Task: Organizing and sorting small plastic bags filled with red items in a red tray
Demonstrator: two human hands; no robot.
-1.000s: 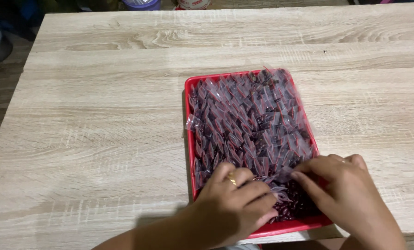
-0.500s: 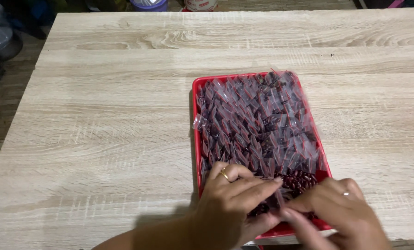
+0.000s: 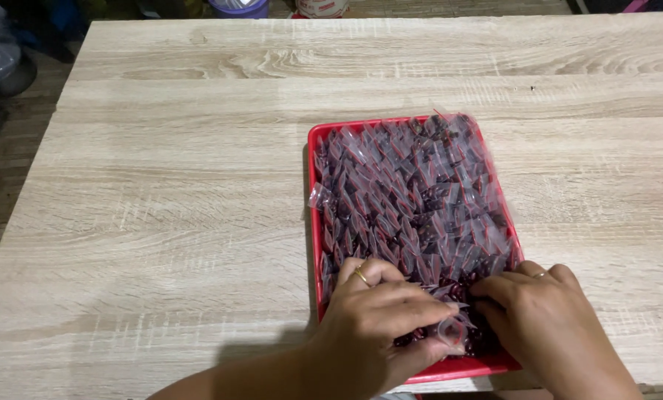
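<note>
A red tray (image 3: 314, 222) sits on the pale wood-grain desk (image 3: 161, 222), right of centre and toward the near edge, packed with rows of small clear plastic packets (image 3: 413, 200) holding dark red contents. Both hands work at the tray's 6 o'clock end. The left hand (image 3: 380, 326), a gold ring on one finger, reaches in from 7 o'clock; its fingers (image 3: 435, 307) are curled nearly closed, pinching one small clear packet (image 3: 451, 332) between thumb and fingertips. The right hand (image 3: 542, 315), also ringed, comes in from 5 o'clock — its fingers are bent and pressed down among the packets, though whether they grip anything I cannot tell. The two hands are almost touching over the tray's near end. At 12 o'clock, beyond the desk's far edge, the rim of a purple container (image 3: 239, 9) shows.
</note>
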